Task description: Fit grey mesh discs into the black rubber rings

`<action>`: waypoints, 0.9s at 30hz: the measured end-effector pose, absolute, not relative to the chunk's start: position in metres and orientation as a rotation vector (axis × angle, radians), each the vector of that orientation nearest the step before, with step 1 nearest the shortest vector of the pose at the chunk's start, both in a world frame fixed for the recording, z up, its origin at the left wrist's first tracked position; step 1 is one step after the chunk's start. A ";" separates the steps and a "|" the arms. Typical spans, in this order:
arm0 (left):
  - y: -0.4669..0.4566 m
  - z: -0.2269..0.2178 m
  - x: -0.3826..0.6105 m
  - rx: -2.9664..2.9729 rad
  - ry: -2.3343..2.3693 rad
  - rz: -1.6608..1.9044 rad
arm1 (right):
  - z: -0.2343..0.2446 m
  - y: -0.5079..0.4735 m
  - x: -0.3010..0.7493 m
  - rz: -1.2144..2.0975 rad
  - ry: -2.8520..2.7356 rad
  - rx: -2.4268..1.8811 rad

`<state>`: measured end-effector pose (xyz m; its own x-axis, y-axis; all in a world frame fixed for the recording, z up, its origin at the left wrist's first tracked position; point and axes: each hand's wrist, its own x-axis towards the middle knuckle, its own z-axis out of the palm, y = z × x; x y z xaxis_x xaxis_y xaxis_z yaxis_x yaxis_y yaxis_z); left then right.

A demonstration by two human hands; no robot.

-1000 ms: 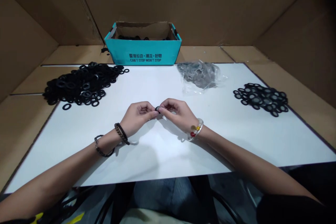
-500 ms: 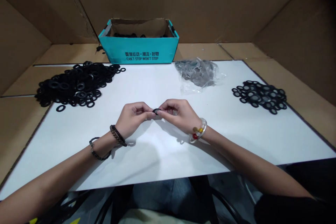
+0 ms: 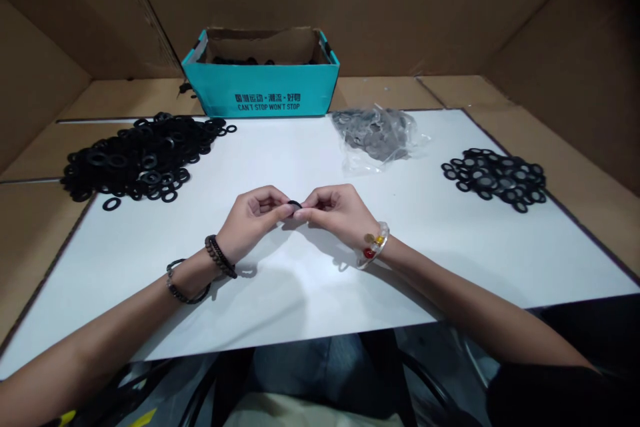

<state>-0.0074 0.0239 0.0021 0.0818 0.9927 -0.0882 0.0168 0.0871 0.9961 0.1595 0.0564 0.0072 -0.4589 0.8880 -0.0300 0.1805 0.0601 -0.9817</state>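
Pinched by both the left hand [image 3: 253, 219] and the right hand [image 3: 341, 213] over the middle of the white tabletop [image 3: 320, 287], the small black ring [image 3: 295, 203] might flip away if either grip slackens.

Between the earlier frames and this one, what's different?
The view drifted slightly, putting the teal box higher and further left in frame. The fingertips' grip on the black ring shifted a little; its exact turn is too small to tell. Left hand and right hand both kept hold. The ring pile and plastic bag look unchanged.
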 end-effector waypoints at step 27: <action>0.014 0.000 -0.001 1.353 1.292 1.148 | 0.004 0.038 0.154 1.020 -1.882 -1.021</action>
<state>-0.0009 0.0140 0.0002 0.0175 0.9993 0.0330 0.1506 -0.0353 0.9880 0.1536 0.0383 0.0042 -0.3996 0.8862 0.2343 0.2873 0.3638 -0.8861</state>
